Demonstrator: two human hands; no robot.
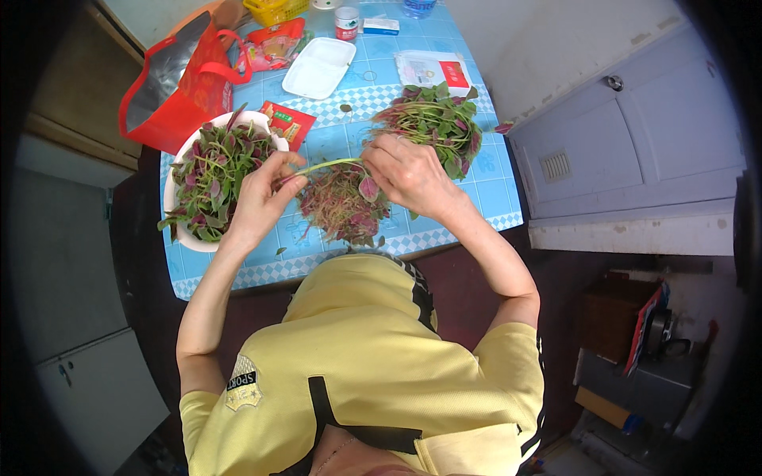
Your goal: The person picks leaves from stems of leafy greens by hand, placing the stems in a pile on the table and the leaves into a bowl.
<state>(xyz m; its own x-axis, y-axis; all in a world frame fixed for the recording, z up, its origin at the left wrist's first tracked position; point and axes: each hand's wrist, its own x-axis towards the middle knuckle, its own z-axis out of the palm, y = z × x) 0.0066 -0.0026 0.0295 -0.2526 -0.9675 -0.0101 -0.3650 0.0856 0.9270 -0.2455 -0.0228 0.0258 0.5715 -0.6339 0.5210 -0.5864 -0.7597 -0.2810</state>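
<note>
Between my two hands stretches a green amaranth stem (330, 164) with a purple-green leaf hanging near its right end. My left hand (266, 193) pinches one end, and my right hand (405, 172) grips the other with bent fingers. Beneath the stem lies a heap of roots and discarded leaves (345, 208) on the tablecloth. Left of it, a white basin (172, 196) is piled with leafy amaranth (217, 172), partly behind my left hand. Beyond my right hand rests a bunch of red-and-green amaranth (440, 125), stems pointing left.
A red insulated bag (184, 89) stands open behind the basin. Farther back are a red packet (292, 122), a white foam tray (318, 66), a can (346, 24), a small box (381, 26), a flat package (431, 70) and a yellow basket (277, 11). The blue checked tablecloth (494, 184) covers the table.
</note>
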